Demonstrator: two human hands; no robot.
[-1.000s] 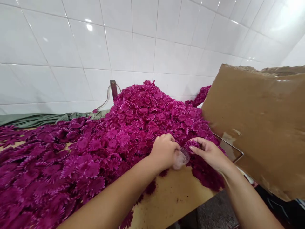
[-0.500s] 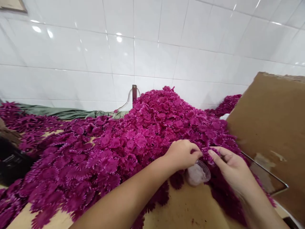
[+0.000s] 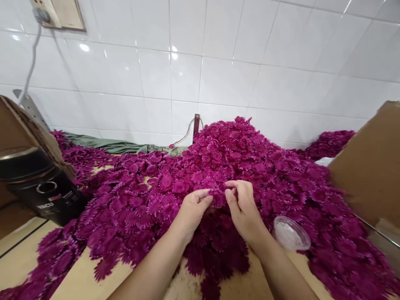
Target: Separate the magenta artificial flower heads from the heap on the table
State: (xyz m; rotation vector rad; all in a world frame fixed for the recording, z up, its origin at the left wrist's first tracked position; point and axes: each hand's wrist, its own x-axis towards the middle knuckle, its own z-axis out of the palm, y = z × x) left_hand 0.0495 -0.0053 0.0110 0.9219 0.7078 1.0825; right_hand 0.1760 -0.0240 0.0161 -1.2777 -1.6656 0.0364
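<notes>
A magenta flower piece with a fringed edge (image 3: 219, 198) is held up between my two hands, in front of the heap. My left hand (image 3: 193, 210) pinches its left edge between thumb and forefinger. At its right edge, the thumb and forefinger of my right hand (image 3: 245, 204) are drawn together on it. Fine detail at the fingertips blends into the same-coloured pile (image 3: 175, 183) behind. Right of my right forearm stands a clear round plastic tub (image 3: 290, 234) with whitish, translucent contents.
A black canister (image 3: 43, 183) stands at the left by a cardboard piece (image 3: 28, 129). Another cardboard sheet (image 3: 368, 166) leans at the right. Behind the pile are green cloth (image 3: 109, 143), a short brown post (image 3: 196, 127) and a white tiled wall (image 3: 225, 79).
Both hands have moved left, from over the plastic tub to before the middle of the pile. The view has turned left, bringing the canister and wall socket further into sight.
</notes>
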